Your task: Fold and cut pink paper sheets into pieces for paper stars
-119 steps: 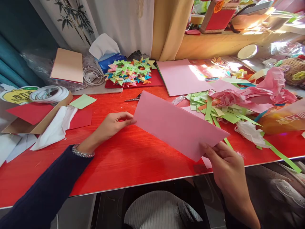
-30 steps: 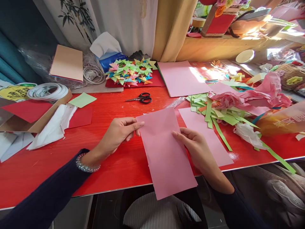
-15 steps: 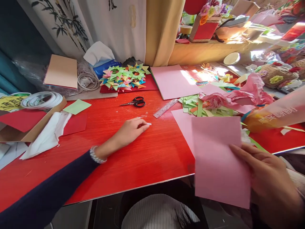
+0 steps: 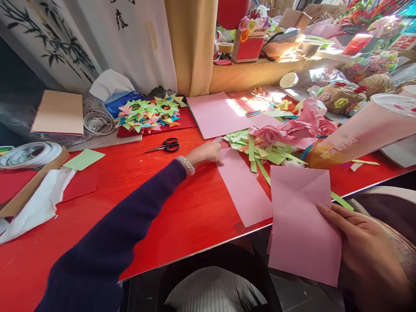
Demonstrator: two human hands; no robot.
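My left hand [image 4: 205,153] reaches over the far end of a pink paper strip [image 4: 245,190] lying on the red table. Its fingers are curled in, and whatever is in them is hidden. A bit of the clear speckled ruler [image 4: 219,139] shows just beyond the knuckles; the hand covers the rest. In my right hand [image 4: 364,242], held past the table's front edge, is a pink paper sheet [image 4: 302,225], pinched by its right side with the thumb on top. Faint creases run across that sheet. Black-handled scissors [image 4: 169,145] lie left of my left hand.
Green paper strips [image 4: 250,147] and crumpled pink paper [image 4: 292,129] are heaped beyond the strip. A tilted plastic cup [image 4: 360,132] stands to the right. Folded paper pieces [image 4: 146,113] and a pink sheet stack [image 4: 217,115] lie at the back, a cardboard box [image 4: 35,184] at left.
My left hand has moved right and away from me, from the table's middle to the ruler and pink strip. The small white piece in its fingers no longer shows. The view has turned right.
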